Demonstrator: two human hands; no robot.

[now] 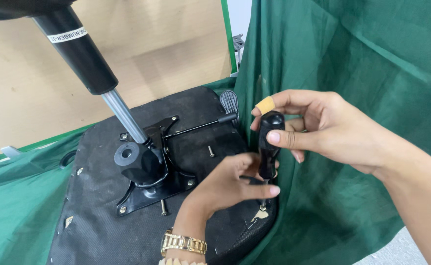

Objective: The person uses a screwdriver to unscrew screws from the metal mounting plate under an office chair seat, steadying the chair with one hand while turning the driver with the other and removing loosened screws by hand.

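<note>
Here, right hand [323,130] wrapped around the black handle of a screwdriver [269,145], thumb across the front, index finger with a tan bandage curled over the top. Screwdriver held upright, shaft pointing down at the near right corner of an upturned black chair seat [97,216]. Left hand [230,184] pinched at the lower end of the shaft, fingertips steadying the tip where it meets the seat edge; what sits under the tip too small to tell. Gold watch [183,243] on that wrist.

Near the seat's middle, a black metal mounting plate [149,184], bolted flat, carrying a tilted gas cylinder [85,54] with a chrome rod running down into it. A thin lever rod with a black paddle [229,100] reaching from the plate toward the seat's far right edge. 2 loose screws in view: 1 [210,151] lying on the seat just right of the plate, 1 [163,208] at the plate's near edge. Green cloth [352,54] draped all around, rising as a wall beside the right hand. Light wooden board [166,44] behind.
</note>
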